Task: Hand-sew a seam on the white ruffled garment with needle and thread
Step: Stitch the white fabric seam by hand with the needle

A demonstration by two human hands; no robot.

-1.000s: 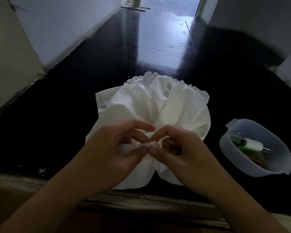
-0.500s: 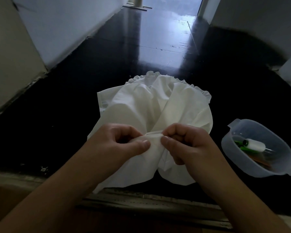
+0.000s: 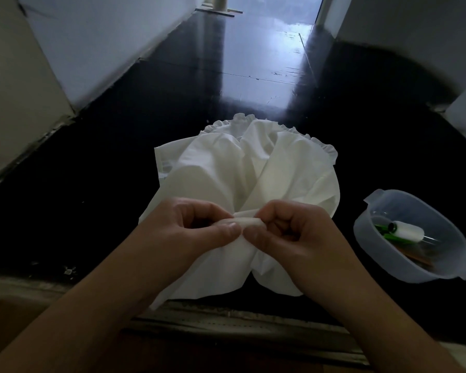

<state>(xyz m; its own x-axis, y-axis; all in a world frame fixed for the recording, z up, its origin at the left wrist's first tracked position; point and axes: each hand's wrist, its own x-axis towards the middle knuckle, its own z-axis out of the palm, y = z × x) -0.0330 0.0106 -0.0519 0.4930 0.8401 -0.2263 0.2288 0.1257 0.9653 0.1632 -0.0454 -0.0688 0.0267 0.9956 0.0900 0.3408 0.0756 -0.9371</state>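
Hands (image 3: 199, 230) (image 3: 293, 232) each in pinching grip on white garment (image 3: 242, 170), plastic tub (image 3: 412, 238) right, holding spool (image 3: 409, 231)

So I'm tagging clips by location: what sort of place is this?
Probably a home hallway: glossy dark floor between plain white walls, the white garment spread on it, a plastic tub of sewing bits alongside.

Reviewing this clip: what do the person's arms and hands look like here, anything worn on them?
Both forearms are bare up to the frame's edge, with no sleeves in view. The left hand and right hand carry no gloves, and no rings, watch or bracelets show. The nails that show look short and unpainted, though the light is dim.
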